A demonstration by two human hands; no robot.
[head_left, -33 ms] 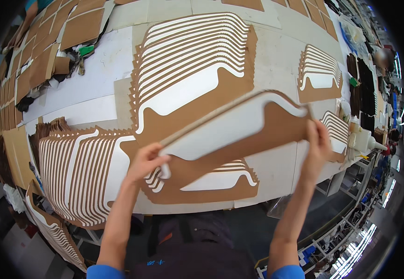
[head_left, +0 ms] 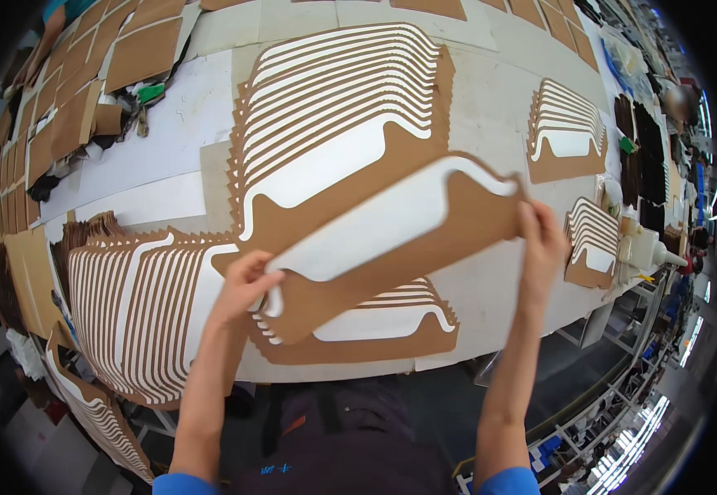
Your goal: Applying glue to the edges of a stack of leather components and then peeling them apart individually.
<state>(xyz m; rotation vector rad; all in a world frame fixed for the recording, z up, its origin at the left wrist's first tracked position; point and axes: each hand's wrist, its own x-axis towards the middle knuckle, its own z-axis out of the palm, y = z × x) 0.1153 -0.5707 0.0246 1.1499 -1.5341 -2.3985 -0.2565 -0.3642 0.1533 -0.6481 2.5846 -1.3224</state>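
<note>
Cardboard cutout (head_left: 424, 239), brown with a long white panel showing through its opening, held in the air above the white table (head_left: 160, 157) and tilted up toward the right. Left hand (head_left: 243, 285) pinches its lower left end, fingers closed on the edge; right hand (head_left: 542, 239) grips its upper right corner the same way. Directly beneath lies a small stack of like cutouts (head_left: 375, 326) near the table's front edge. A larger fanned stack (head_left: 333, 124) lies behind it, and another fanned row (head_left: 136, 305) spreads to the left, overhanging the front edge. Two smaller piles (head_left: 564, 136) lie at the right, apart from the hands. Bare tabletop shows between the stacks. Dark items along the far right edge are probably material pieces; too blurred to tell.
</note>
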